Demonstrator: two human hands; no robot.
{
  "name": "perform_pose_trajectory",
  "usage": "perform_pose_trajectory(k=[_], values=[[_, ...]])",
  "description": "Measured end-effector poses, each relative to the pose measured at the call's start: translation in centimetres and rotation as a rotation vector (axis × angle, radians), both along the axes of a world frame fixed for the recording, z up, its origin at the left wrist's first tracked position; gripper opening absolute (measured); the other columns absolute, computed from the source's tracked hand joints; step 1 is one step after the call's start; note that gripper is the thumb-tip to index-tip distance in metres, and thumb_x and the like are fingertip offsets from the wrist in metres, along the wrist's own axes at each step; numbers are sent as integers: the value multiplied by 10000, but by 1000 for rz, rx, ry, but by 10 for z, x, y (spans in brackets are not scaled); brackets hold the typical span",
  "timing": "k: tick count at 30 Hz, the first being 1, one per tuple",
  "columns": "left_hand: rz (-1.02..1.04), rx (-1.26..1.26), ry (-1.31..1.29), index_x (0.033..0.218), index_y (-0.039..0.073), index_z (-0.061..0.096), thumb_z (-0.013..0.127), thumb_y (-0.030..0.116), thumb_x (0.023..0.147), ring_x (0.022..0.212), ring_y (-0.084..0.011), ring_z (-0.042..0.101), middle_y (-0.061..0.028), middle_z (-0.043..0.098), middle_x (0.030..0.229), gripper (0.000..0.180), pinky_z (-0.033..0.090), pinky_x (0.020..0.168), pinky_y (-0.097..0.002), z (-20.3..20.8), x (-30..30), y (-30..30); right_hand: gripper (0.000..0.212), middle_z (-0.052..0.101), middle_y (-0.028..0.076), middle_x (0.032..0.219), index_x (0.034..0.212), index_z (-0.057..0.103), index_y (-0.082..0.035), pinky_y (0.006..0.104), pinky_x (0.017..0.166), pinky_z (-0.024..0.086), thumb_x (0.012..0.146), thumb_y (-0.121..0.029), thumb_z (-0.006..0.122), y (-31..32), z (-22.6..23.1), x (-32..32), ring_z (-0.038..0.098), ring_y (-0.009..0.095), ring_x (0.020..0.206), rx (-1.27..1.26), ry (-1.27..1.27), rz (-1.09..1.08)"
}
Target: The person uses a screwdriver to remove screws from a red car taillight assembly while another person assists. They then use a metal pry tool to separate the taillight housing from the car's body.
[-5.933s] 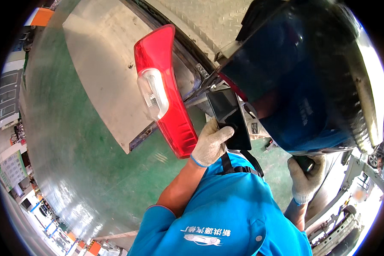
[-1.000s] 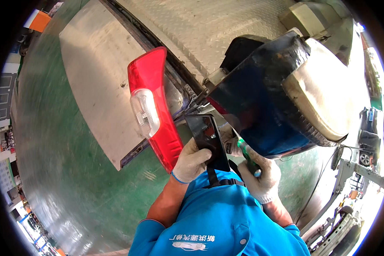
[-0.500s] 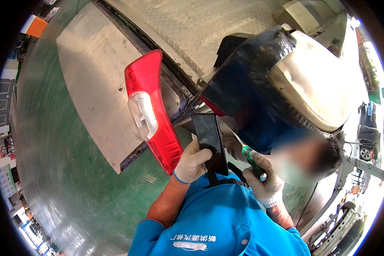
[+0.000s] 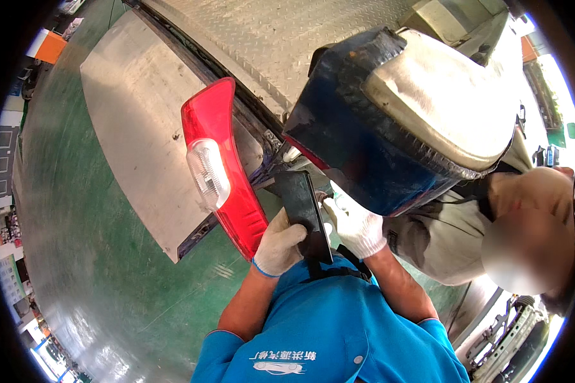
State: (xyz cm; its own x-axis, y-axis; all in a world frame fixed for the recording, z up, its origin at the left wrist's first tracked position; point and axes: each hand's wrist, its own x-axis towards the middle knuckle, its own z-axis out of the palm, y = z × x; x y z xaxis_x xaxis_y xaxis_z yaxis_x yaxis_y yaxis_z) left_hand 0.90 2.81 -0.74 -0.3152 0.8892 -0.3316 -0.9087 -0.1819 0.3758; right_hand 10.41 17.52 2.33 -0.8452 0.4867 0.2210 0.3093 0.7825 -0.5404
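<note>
In a white knit glove, my left hand (image 4: 280, 244) is closed, its thumb against the left edge of a black phone (image 4: 305, 214); the fingers behind are hidden. Just left of this hand is the lower end of a red tail light (image 4: 227, 169) with a clear lens section. My right hand (image 4: 356, 226), gloved too, reaches up close to the phone's right side. Its fingertips are drawn together beside the dark blue car body part (image 4: 358, 127); what they pinch cannot be made out. No screwdriver shows now.
Behind the tail light hangs a broad beige panel (image 4: 140, 121) with a dark edge. A textured metal truck bed (image 4: 249, 38) lies beyond. Close at right, a person in a light sleeve (image 4: 447, 236) leans in. The green floor (image 4: 134, 287) spreads left.
My right hand has moved up and left, and the green-handled screwdriver it held has gone from view. The person's head has shifted right. My left hand and the phone have slid slightly left.
</note>
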Motion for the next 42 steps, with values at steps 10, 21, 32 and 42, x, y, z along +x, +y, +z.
perform_pose_trajectory(k=[10, 21, 32, 42], values=[[-44, 44, -19, 1396, 40, 435, 698, 166, 815, 958, -241, 675, -131, 646, 1097, 650, 580, 828, -394, -4, -6, -9, 254, 660, 155, 1125, 1111, 663, -52, 364, 866, 541, 890, -173, 628, 19, -93, -14, 651, 277, 1051, -266, -143, 125], [-15, 31, -8, 1344, 47, 475, 789, 248, 837, 946, -248, 704, -111, 663, 1081, 629, 602, 822, -424, -7, -8, -7, 379, 631, 119, 1236, 1325, 559, 3, 330, 989, 482, 1005, -200, 552, 25, -205, -14, 594, 205, 1138, -1537, 287, 134], [15, 2, -36, 1302, 39, 498, 769, 190, 827, 908, -242, 703, -104, 669, 1050, 567, 606, 796, -426, -11, -14, -6, 246, 669, 176, 1166, 1103, 674, -7, 375, 979, 492, 963, -143, 524, -2, -45, -34, 622, 287, 1132, -809, -8, 11], [-9, 11, 24, 1268, 29, 513, 778, 266, 831, 852, -250, 696, -113, 684, 961, 564, 583, 738, -396, -15, -12, 2, 683, 267, 207, 1604, 1575, 233, -47, 471, 1210, 314, 1060, -458, 412, 17, -137, -1, 311, 339, 1470, -1647, 242, 77]])
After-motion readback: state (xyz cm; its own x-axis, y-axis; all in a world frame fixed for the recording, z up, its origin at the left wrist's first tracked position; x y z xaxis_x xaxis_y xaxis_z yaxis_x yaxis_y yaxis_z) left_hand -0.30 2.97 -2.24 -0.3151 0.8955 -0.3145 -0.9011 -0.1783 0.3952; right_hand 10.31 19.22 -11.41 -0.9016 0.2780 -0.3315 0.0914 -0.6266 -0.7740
